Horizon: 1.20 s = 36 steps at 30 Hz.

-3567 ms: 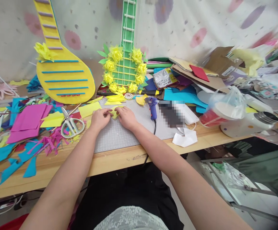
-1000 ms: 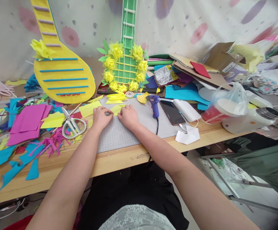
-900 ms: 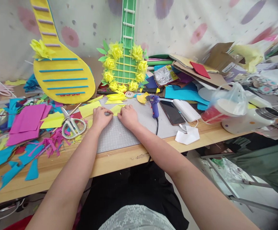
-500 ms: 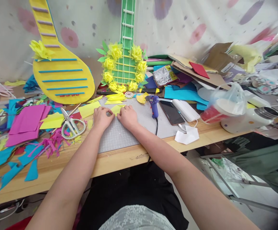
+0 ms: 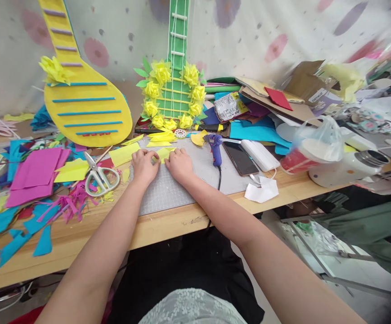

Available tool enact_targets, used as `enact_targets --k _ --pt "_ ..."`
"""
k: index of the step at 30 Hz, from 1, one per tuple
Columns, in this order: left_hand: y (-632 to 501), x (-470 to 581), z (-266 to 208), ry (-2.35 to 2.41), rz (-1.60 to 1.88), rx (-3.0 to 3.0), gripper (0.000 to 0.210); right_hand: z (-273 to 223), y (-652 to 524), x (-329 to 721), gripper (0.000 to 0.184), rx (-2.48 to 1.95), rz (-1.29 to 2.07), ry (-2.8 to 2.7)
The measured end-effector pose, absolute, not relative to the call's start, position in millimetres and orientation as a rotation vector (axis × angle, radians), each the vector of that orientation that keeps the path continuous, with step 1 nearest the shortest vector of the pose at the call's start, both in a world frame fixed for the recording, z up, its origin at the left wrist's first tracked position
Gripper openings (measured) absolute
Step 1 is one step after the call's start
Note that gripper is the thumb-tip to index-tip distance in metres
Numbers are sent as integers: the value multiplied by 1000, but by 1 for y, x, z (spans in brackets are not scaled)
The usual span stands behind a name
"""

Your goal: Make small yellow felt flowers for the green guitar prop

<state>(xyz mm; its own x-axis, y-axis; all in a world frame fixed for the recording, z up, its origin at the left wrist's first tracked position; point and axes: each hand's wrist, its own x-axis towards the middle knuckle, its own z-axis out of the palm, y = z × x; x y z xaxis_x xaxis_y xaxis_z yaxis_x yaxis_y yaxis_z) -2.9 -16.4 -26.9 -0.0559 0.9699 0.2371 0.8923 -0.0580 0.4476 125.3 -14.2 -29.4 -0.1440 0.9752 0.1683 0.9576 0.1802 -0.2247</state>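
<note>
A small piece of yellow crepe paper [image 5: 164, 154] lies on the grey cutting mat [image 5: 168, 193], its near edge between my two hands. My left hand [image 5: 145, 165] pinches its left side with curled fingers. On its right side, my right hand [image 5: 179, 164] has its fingers closed on the paper too. Folded yellow strips [image 5: 161, 138] rest just beyond my fingertips. To the left are a flat yellow sheet [image 5: 125, 155] and white-handled scissors [image 5: 100, 176]. A blue glue gun [image 5: 215, 150] lies to the right of my right hand.
Behind the mat stand a yellow paper instrument [image 5: 90, 105] and a green one [image 5: 177, 96] ringed with yellow flowers. Magenta paper [image 5: 35, 173] and scraps cover the left. A phone [image 5: 240, 158], a bagged cup [image 5: 308, 155] and a white bottle [image 5: 337, 171] stand or lie right.
Both hands stay at almost the same place on the yellow paper, with only slight finger movement. The whole view has shifted a little.
</note>
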Motion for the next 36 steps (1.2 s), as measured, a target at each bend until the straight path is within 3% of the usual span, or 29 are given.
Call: enact_targets --k 26,36 --pt "-16 0 -28 2072 721 1970 13 -20 -25 135 24 -1783 24 -2191" --pt "-15 -7 -24 1998 747 1944 28 -32 -15 144 25 -1648 206 -2007"
